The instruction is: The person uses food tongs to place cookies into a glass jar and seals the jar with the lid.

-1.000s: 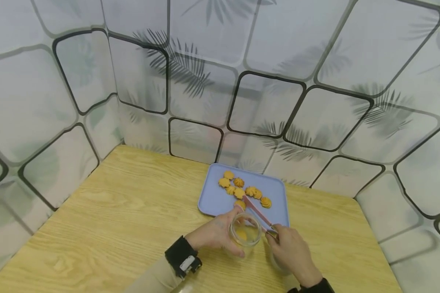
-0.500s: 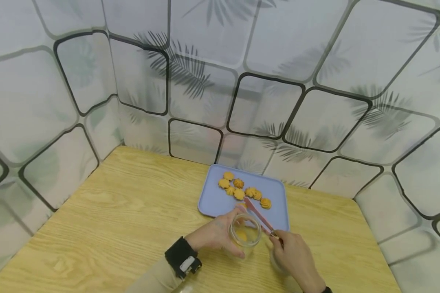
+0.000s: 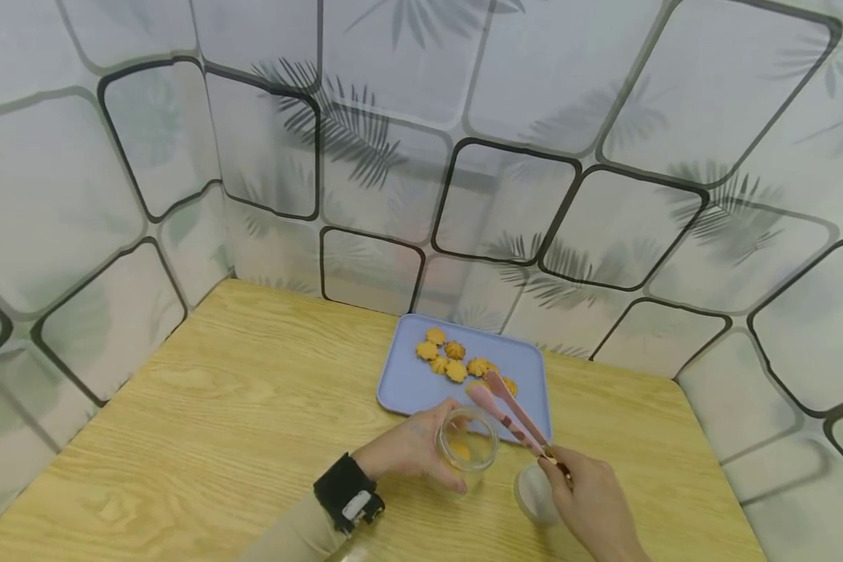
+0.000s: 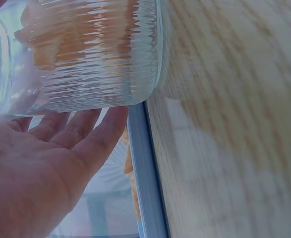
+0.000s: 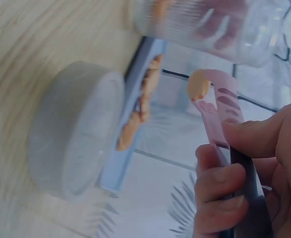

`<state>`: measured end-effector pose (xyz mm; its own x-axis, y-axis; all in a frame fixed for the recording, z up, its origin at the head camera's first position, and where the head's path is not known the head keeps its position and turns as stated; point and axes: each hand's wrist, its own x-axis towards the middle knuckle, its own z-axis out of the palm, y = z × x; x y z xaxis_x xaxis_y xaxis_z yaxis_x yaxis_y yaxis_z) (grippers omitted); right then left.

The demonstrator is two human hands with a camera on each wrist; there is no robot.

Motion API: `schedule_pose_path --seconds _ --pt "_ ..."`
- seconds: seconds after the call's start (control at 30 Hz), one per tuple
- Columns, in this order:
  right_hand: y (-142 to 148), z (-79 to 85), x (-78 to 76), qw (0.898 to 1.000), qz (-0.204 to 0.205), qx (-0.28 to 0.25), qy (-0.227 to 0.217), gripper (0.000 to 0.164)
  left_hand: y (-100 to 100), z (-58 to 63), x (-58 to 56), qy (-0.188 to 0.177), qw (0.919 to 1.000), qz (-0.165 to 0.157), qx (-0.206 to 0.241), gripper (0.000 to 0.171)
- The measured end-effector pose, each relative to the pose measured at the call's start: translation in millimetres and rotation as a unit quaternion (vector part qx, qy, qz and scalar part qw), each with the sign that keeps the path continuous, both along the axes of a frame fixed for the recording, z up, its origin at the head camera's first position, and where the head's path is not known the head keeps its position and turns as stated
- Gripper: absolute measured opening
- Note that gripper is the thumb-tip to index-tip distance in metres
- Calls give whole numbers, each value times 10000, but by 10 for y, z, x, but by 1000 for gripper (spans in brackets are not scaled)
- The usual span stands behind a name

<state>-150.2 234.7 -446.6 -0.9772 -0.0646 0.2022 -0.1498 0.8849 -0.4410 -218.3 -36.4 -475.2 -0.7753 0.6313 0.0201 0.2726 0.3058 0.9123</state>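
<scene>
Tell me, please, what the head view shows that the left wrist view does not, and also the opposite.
Only the head view clearly shows the right hand holding long pink tongs, the white round object near that hand, and the black strap around the left wrist. Only the left wrist view shows fine ribs in the wall of the transparent round jar. Both share that jar, the left hand gripping it, yellow-brown round cookies, the light blue rectangular tray and the yellowish wood-grain table.
</scene>
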Motion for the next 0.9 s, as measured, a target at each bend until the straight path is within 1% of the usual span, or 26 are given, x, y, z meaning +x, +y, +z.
schedule_pose_path --seconds 0.07,0.13,0.23,0.3,0.33,0.4,0.47,0.57,0.67,0.77,0.9 --pt "23 20 65 9990 98 -131 424 13 1 -3 0 -19 10000 -14 41 84" --pt "53 25 136 9953 204 -217 919 13 1 -5 2 -42 10000 -26 57 83" --pt "97 23 237 9843 429 -288 1688 19 1 -3 9 -19 10000 -11 2 83" --pt "115 26 301 9767 546 -299 2054 23 -3 0 15 25 10000 8 -23 83" --pt "119 30 334 9739 605 -325 2165 25 -5 3 19 37 10000 19 -40 84" --pt "110 39 410 9730 608 -386 2193 26 -7 7 24 66 10000 32 -52 85" --pt "93 45 486 9763 530 -436 2052 25 -10 12 27 67 9999 52 -73 86" --pt "64 50 571 9799 486 -280 1914 25 -16 18 28 61 9998 71 -170 87" --pt "52 46 592 9774 679 -36 2004 27 -27 16 21 25 9998 100 -174 88" --pt "50 36 585 9755 853 41 2030 27 -29 10 10 -10 9999 91 -94 89" --pt "60 9 595 9794 777 107 1862 27 -5 -8 -5 -41 9999 70 -67 88"
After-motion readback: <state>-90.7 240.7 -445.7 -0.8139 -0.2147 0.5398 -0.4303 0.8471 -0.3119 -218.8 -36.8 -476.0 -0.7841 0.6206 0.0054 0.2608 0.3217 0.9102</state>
